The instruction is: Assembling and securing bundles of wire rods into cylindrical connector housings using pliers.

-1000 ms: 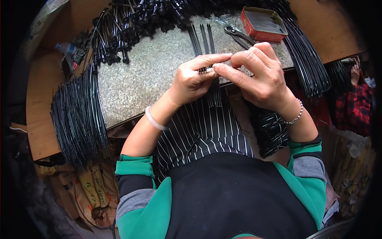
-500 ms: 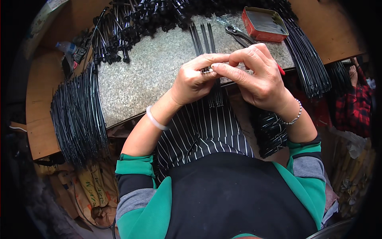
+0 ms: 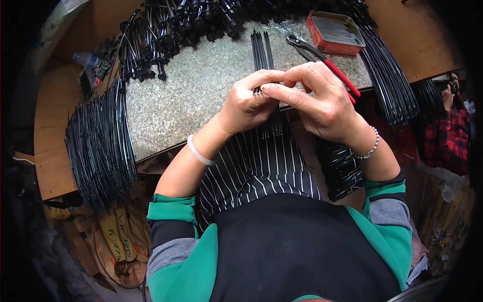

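Several thin black metal rods (image 3: 259, 53), like umbrella ribs, pass through my left hand (image 3: 250, 99), which is closed around them. Their pointed ends lie over the grey worktop, and the other ends hang above my striped apron. My right hand (image 3: 322, 98) is pinched, with thumb and forefinger meeting beside my left fingertips. A short row of silvery rod parts (image 3: 257, 91) shows at the left thumb. Whatever the right fingers grip is too small to make out, perhaps a fine wire. Pliers with red handles (image 3: 342, 77) lie just beyond my right hand.
A red tin (image 3: 335, 45) of fine pale wires stands at the back right. Black rod bundles hang over the worktop's left (image 3: 100, 146) and right (image 3: 390, 75) ends. Black shafts with hubs (image 3: 196, 20) are heaped along the back. Another person's red checked sleeve (image 3: 445, 143) shows far right.
The rods' far ends have drawn closer together, the left ones shifting right. My right hand has moved slightly left and nearer, uncovering the pliers' red handles.
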Demonstrator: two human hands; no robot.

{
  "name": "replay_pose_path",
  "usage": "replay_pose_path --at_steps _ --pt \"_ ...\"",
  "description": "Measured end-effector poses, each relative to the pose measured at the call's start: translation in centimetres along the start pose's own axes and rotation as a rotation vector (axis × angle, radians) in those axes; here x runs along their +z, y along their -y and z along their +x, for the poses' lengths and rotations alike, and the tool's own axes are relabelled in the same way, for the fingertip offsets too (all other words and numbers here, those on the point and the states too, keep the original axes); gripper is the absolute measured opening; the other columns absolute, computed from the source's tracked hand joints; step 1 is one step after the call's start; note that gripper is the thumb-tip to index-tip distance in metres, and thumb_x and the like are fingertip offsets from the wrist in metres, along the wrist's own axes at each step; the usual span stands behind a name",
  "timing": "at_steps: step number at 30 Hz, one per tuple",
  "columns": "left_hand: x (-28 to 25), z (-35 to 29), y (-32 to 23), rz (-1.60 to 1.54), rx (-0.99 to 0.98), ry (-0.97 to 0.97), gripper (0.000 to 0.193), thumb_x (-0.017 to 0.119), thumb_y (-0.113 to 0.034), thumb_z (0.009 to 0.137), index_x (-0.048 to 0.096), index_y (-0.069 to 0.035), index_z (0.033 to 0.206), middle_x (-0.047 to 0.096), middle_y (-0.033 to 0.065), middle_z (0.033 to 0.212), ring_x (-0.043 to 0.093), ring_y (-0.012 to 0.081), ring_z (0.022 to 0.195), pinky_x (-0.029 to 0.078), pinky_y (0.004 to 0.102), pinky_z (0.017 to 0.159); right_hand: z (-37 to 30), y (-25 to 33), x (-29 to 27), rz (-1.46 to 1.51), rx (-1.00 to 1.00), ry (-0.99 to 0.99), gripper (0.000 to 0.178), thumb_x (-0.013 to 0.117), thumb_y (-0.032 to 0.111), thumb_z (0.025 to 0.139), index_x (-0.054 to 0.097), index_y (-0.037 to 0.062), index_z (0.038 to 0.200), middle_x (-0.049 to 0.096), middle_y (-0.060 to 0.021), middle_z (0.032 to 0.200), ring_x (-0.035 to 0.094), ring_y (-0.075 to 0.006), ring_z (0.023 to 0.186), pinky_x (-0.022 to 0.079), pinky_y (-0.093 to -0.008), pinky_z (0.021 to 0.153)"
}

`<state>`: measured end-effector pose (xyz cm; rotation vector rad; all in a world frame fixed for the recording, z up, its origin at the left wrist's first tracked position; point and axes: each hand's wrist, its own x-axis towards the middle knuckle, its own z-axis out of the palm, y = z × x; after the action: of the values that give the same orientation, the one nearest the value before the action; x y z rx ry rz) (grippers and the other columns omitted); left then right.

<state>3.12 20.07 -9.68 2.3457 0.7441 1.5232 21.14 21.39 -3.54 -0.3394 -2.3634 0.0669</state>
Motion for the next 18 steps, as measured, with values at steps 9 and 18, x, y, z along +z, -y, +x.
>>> replay_pose_path --at_steps 9,18 --pt "-1.3 0.9 -2.0 0.136 -0.088 0.204 0.035 0.072 -0.006 0.065 0.059 -0.003 0.098 0.059 0.0147 0.108 0.057 0.0335 0.104 0.049 0.0376 0.083 0.7 0.9 -0.4 0.133 0.023 0.029 0.032 0.065 0.001 0.065 0.062 0.0037 0.097 0.054 -0.0098 0.087 0.057 -0.0238 0.074 0.05 -0.0318 0.063" --pt "-2.1 0.2 -2.3 0.211 -0.194 0.422 0.031 0.061 -0.011 0.077 0.055 -0.003 0.107 0.057 0.0132 0.116 0.055 0.0286 0.11 0.044 0.0397 0.094 0.8 -1.3 -3.8 0.339 0.246 0.078 0.01 0.066 0.007 0.075 0.062 -0.0011 0.08 0.06 -0.0104 0.072 0.058 -0.0221 0.066 0.047 -0.0286 0.059"
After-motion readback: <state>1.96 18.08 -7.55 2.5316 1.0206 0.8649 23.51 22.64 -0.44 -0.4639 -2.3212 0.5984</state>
